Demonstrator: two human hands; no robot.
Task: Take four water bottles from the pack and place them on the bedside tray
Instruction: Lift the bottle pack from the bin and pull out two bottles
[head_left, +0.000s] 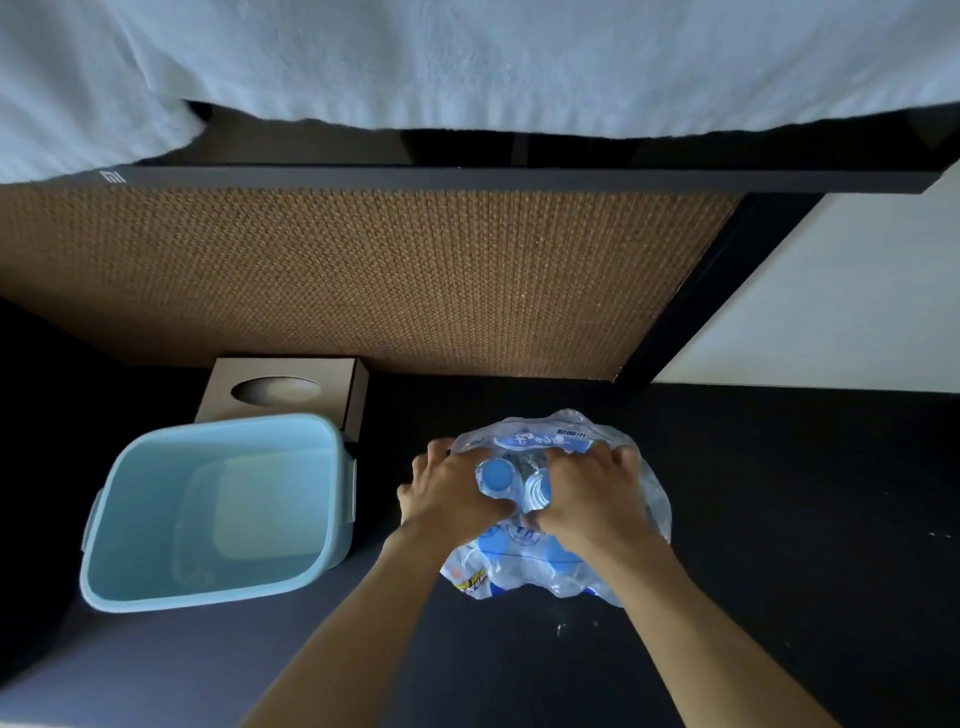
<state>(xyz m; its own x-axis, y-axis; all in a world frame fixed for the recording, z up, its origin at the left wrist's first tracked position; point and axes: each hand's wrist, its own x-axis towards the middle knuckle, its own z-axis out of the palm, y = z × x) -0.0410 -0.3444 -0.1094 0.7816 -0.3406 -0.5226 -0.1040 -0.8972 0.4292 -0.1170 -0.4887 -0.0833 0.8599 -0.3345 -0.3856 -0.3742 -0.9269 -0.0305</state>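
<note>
Left hand (451, 491), right hand (592, 496) pressing on pack (524, 558), bottle caps between

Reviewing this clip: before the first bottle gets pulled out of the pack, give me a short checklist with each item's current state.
1. Both hands on the pack: ok. The left hand and right hand rest on the shrink-wrapped water bottle pack.
2. Wrap opened at the top: ok. One blue bottle cap shows bare between the hands.
3. A bottle firmly gripped: cannot tell; the fingers hide the bottle necks.
4. Pack resting steady on the dark surface: ok.
5. Bedside tray in sight: not ok. Only a light blue bin and a cardboard tissue box stand nearby.
6. Bottles already taken out: cannot tell.
</note>
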